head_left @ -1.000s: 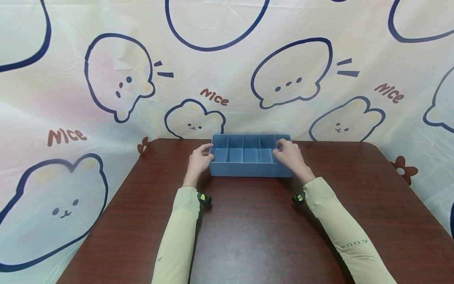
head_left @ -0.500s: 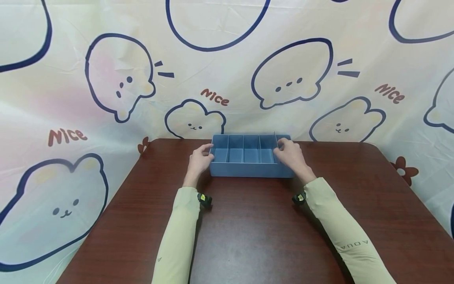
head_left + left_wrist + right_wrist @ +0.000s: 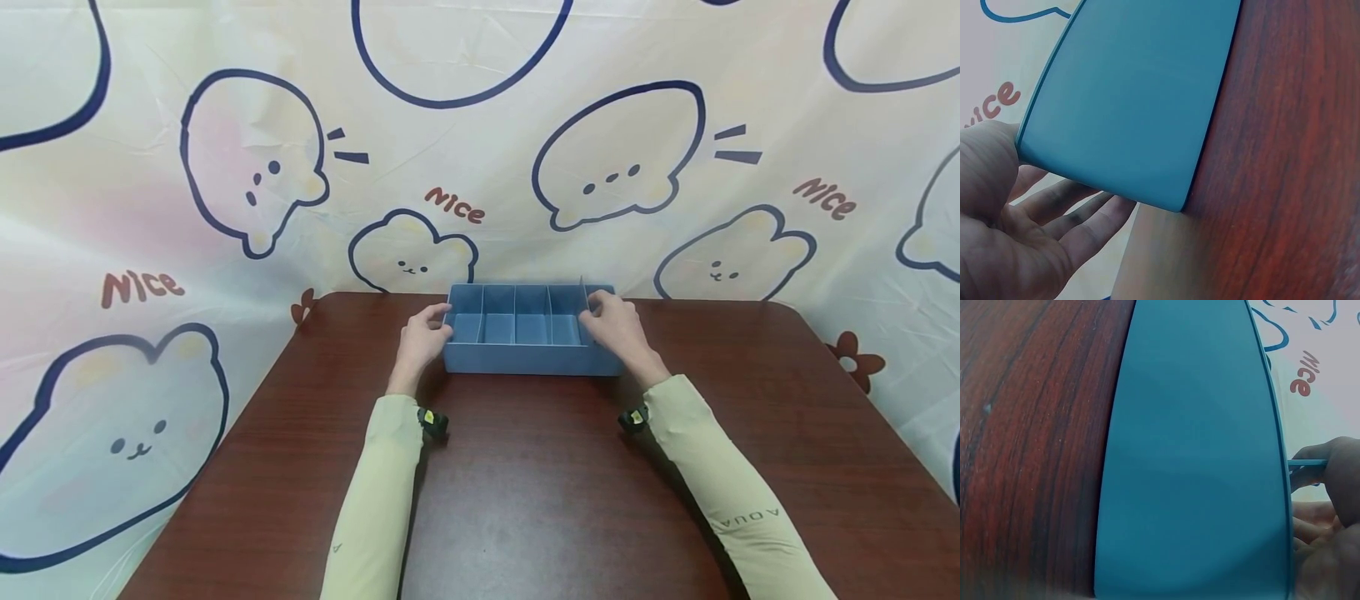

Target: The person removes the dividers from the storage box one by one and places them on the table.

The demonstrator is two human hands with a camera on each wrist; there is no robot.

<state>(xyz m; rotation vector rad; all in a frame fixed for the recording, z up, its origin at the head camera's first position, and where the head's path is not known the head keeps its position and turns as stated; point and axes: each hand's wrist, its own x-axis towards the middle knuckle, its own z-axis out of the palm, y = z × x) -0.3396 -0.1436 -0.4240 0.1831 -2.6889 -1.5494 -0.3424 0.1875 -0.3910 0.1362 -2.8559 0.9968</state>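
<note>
A long blue divided storage box rests on the table near its far edge, its compartments separated by thin upright dividers. At the box's left end my left hand grips the rim. In the left wrist view its thumb is at the corner and the fingers lie along the end wall. My right hand pinches the rightmost divider, whose top stands slightly above the box's rim. The right wrist view shows this divider's edge between thumb and fingers, just past the front wall. The rightmost compartment is mostly hidden behind my right hand.
The dark brown wooden table extends toward me and to both sides. Right behind the box hangs a pale cloth printed with cartoon outlines. Each wrist wears a small black device, the left device close above the table.
The rightmost divider has risen slightly above the rim, with my right hand shifting up and right very slightly. My left hand and the box have stayed in place.
</note>
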